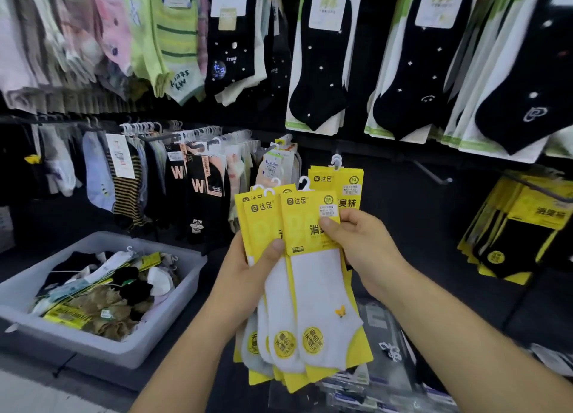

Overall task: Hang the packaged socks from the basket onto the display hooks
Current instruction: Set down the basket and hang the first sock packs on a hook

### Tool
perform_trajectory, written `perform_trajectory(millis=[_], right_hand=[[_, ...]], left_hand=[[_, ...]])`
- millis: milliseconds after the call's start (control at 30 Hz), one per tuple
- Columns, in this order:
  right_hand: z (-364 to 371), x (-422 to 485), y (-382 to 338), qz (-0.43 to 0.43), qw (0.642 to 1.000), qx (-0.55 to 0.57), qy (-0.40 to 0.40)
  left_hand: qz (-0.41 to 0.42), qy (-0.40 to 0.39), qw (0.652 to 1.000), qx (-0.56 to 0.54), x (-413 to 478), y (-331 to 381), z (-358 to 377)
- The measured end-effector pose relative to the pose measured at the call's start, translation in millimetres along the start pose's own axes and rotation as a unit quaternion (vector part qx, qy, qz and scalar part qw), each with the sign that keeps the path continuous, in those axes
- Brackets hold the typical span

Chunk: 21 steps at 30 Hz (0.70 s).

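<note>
I hold a fanned stack of yellow-carded white sock packs [313,291] in front of the display wall. My left hand [248,264] grips the stack from the left, thumb across the front cards. My right hand [362,242] pinches the front pack near its top, thumb on the yellow card. Each pack has a white plastic hanger on top. A bare display hook [434,173] sticks out of the dark wall to the right of the packs. The grey basket [173,316] sits at the lower left with several mixed sock packs inside.
Black ankle socks [322,71] hang on the upper rows, pastel socks at the upper left. Striped and black packs [198,183] fill the lower-left hooks. More yellow packs with black socks [521,226] hang at the right. Clear packets [384,335] lie below my hands.
</note>
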State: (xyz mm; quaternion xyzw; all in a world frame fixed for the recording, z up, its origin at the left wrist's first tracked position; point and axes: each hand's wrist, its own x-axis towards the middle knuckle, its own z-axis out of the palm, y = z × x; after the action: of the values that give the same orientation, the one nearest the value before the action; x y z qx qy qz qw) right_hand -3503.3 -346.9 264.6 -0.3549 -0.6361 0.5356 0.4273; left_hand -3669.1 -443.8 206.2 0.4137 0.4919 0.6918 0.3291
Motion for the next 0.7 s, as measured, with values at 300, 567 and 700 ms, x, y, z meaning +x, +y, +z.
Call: perform_trajectory(millis=[300, 567, 700], right_hand=[[-29.6, 5.8, 3.9, -0.067, 0.98, -0.004, 0.187], [-23.9, 23.9, -5.0, -0.129, 0.969, -0.093, 0.187], [-22.6, 33.6, -1.5, -0.121, 0.97, -0.092, 0.19]], left_hand=[[0.019, 0.03, 0.998, 0.051, 5.0, 2.5, -16.2], [0.021, 0.028, 0.999, 0.042, 4.8, 2.7, -13.7], [0.024, 0.02, 0.999, 0.027, 4.4, 2.1, -10.6]])
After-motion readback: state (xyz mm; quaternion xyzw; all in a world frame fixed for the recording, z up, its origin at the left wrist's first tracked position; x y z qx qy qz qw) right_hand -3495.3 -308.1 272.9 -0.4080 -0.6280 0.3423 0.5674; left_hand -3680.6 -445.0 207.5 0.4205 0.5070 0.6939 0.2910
